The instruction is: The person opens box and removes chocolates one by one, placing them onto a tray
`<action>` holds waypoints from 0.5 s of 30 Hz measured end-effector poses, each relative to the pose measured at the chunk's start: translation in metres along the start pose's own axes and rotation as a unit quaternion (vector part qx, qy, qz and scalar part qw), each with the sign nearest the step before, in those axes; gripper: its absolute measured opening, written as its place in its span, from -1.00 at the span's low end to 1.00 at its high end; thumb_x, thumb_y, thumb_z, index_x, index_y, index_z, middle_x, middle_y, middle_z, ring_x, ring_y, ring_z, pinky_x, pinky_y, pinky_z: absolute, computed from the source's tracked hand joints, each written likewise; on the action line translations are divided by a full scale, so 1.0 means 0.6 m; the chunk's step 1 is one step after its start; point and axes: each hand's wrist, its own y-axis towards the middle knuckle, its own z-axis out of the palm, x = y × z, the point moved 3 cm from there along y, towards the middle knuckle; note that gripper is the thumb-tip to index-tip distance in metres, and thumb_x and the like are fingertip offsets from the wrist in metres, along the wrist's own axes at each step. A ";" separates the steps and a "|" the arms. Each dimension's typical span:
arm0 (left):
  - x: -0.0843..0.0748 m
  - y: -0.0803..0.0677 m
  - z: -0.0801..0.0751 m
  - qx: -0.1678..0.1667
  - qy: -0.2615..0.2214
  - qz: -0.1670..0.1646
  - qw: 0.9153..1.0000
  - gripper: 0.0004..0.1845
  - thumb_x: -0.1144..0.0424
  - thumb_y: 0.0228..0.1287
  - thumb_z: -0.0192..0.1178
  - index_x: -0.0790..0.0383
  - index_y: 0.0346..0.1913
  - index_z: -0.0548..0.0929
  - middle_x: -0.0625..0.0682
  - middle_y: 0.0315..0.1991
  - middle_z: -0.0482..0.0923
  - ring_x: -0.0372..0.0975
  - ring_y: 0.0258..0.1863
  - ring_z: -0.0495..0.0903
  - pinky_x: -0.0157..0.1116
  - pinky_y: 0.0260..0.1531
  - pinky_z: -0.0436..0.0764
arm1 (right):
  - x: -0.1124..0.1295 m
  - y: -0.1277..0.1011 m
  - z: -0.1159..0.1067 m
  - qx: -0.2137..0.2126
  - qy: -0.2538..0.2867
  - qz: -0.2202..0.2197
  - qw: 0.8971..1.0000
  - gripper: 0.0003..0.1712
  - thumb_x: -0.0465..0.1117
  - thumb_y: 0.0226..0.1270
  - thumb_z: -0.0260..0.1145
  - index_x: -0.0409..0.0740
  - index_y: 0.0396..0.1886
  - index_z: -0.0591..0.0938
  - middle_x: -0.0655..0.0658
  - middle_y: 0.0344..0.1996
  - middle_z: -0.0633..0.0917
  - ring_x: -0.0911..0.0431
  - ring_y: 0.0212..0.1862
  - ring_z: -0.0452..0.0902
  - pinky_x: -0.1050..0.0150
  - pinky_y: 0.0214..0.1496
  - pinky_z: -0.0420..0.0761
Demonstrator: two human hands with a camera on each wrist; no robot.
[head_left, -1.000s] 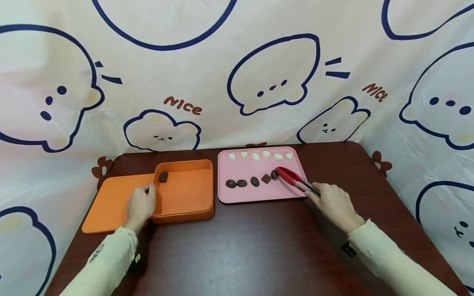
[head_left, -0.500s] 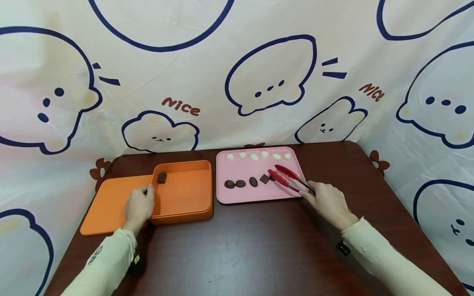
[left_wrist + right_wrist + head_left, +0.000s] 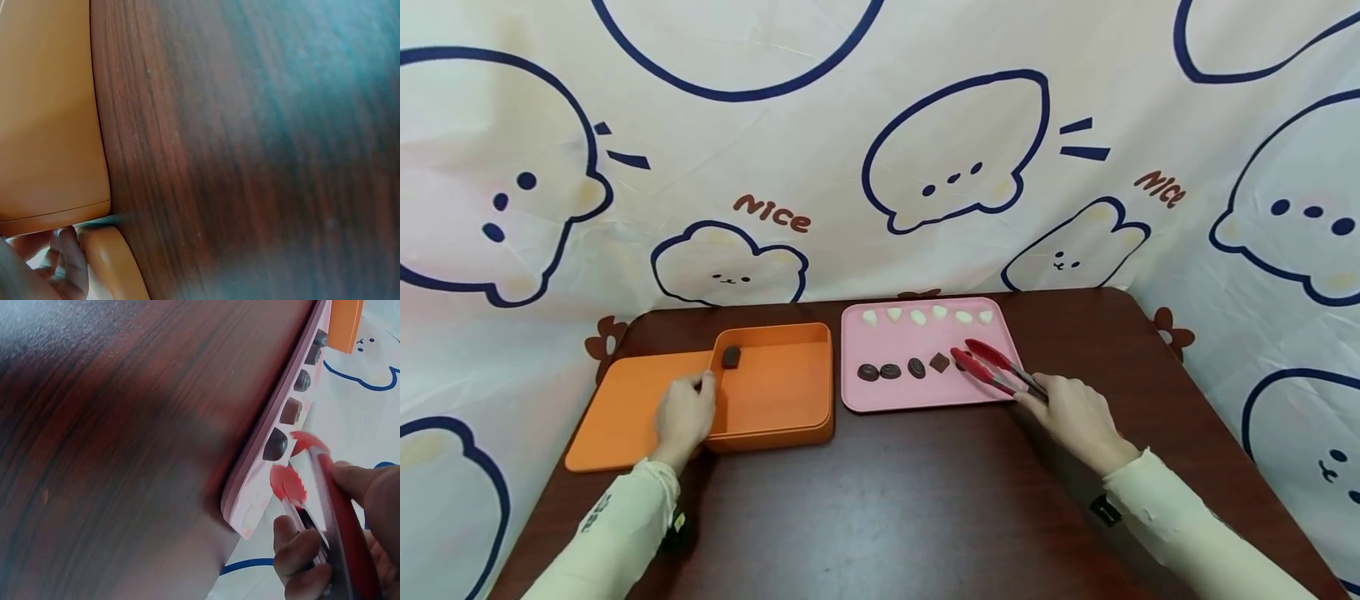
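Note:
My right hand (image 3: 1075, 412) grips red tongs (image 3: 996, 367) over the right part of a pink tray (image 3: 925, 396). The tongs' arms are spread, and their tips flank the rightmost dark chocolate (image 3: 275, 445) of a row; in the head view the tongs half hide that piece. More dark chocolates (image 3: 891, 371) lie to its left. My left hand (image 3: 688, 412) holds the left wall of an orange box (image 3: 775, 392), lying on the flat orange lid (image 3: 617, 408). One dark chocolate (image 3: 731, 357) sits in the box's far left corner.
Several white chocolates (image 3: 917, 317) line the tray's far edge. Box and tray stand side by side on a dark wooden table (image 3: 887, 500). A cartoon-printed cloth (image 3: 880, 167) hangs right behind the table.
The tongs' arms have spread apart and now bracket the rightmost dark chocolate, where a second ago they lay nearly together beside it. My left hand has stayed put.

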 end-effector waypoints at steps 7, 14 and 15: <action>0.003 0.001 0.001 -0.003 -0.003 -0.004 1.000 -0.39 -0.09 0.60 -0.29 0.24 -0.25 0.70 0.03 -0.66 0.42 -0.09 -0.60 0.42 -0.23 -0.58 0.31 | 0.017 0.011 -0.002 -0.006 0.025 -0.001 1.000 -0.69 -0.01 0.40 0.33 -0.17 -0.13 0.63 -0.02 -0.64 0.45 0.13 -0.60 0.33 0.24 -0.60 0.35; 0.003 0.002 0.001 -0.002 -0.001 0.001 1.000 -0.42 -0.07 0.59 -0.26 0.24 -0.21 0.70 0.05 -0.63 0.42 -0.09 -0.61 0.41 -0.23 -0.60 0.30 | 0.055 0.026 0.010 0.019 0.056 -0.020 0.998 -0.68 0.00 0.38 0.37 -0.15 -0.10 0.66 -0.01 -0.62 0.47 0.14 -0.55 0.36 0.26 -0.54 0.38; 0.003 0.001 0.001 -0.001 -0.003 0.001 1.000 -0.41 -0.07 0.59 -0.27 0.25 -0.20 0.70 0.05 -0.64 0.42 -0.09 -0.61 0.41 -0.23 -0.61 0.31 | 0.061 0.029 0.012 0.021 0.057 -0.024 0.998 -0.67 0.01 0.37 0.38 -0.15 -0.09 0.67 -0.01 -0.62 0.47 0.14 -0.54 0.36 0.26 -0.53 0.37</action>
